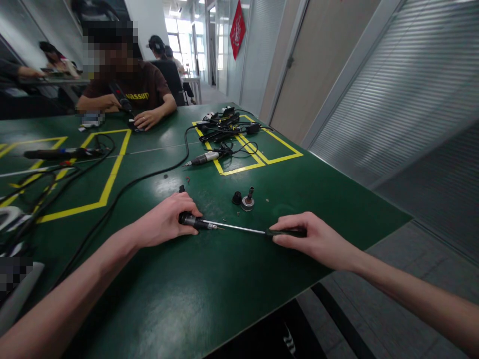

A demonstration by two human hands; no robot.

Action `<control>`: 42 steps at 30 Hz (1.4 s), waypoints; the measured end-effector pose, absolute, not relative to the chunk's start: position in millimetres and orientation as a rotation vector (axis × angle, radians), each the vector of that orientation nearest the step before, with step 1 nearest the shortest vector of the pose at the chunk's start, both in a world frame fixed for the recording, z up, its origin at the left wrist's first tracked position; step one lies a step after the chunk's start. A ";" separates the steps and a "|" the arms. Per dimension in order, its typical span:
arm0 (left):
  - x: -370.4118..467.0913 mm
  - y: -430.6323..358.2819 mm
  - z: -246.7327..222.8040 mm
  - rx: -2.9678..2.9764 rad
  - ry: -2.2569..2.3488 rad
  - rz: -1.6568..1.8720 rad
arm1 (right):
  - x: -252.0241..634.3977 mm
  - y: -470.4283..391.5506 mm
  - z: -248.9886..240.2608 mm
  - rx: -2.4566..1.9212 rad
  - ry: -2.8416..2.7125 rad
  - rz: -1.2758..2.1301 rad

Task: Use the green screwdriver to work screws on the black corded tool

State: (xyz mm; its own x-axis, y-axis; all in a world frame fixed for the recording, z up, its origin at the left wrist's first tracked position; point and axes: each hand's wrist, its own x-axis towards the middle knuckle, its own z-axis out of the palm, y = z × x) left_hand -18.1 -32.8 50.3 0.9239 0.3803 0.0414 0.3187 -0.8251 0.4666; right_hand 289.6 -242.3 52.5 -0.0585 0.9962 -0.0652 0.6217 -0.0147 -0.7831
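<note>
My left hand (175, 217) is closed around a black cylindrical tool (194, 221) with a stepped metal nose and thin tip pointing right. In my right hand (310, 239), the fingers pinch the dark handle of a screwdriver (239, 229). Its long metal shaft runs left to the body of the black tool; whether its tip sits in a screw cannot be made out. Just beyond the shaft stand a black ring-shaped cap (237, 198) and a round metal part with an upright stem (248, 202). A few tiny pieces (238, 214) lie near them.
A pen-shaped grey and black tool (204, 158) lies before a tangle of black cables and adapters (224, 124) inside yellow tape. A long black cable (127, 189) crosses the green table (179, 309) at left. Across it, another person (130, 89) handles a dark tool.
</note>
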 end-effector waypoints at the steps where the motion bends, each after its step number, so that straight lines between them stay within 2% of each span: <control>1: -18.3 -32.5 50.0 2.618 0.506 0.182 | 290.7 -241.7 51.4 -1.677 -1.746 0.896; 5: -19.4 -31.9 48.3 2.611 0.498 0.192 | 292.1 -242.2 44.1 -1.612 -1.821 0.791; 10: -19.4 -33.0 47.3 2.614 0.485 0.209 | 293.3 -243.7 36.9 -1.366 -2.101 0.368; 12: -18.9 -33.4 47.5 2.618 0.487 0.218 | 294.0 -242.5 37.6 -1.328 -2.127 0.312; 26: -16.6 -35.9 48.5 2.605 0.471 0.251 | 294.6 -226.4 57.8 -1.739 -1.555 1.367; 29: -16.2 -35.7 50.9 2.607 0.466 0.224 | 294.9 -223.8 60.8 -1.759 -1.505 1.437; 32: -15.7 -35.3 52.2 2.612 0.472 0.201 | 296.5 -225.8 60.3 -1.734 -1.657 1.159; 36: -15.2 -34.7 51.0 2.606 0.478 0.226 | 304.6 -231.2 46.9 -1.354 -2.196 0.242; 38: -14.9 -34.1 50.4 2.602 0.464 0.231 | 308.9 -232.2 37.5 -1.277 -2.238 0.104; 42: -14.8 -33.5 50.1 2.596 0.451 0.237 | 311.2 -229.9 25.4 -1.256 -2.190 0.204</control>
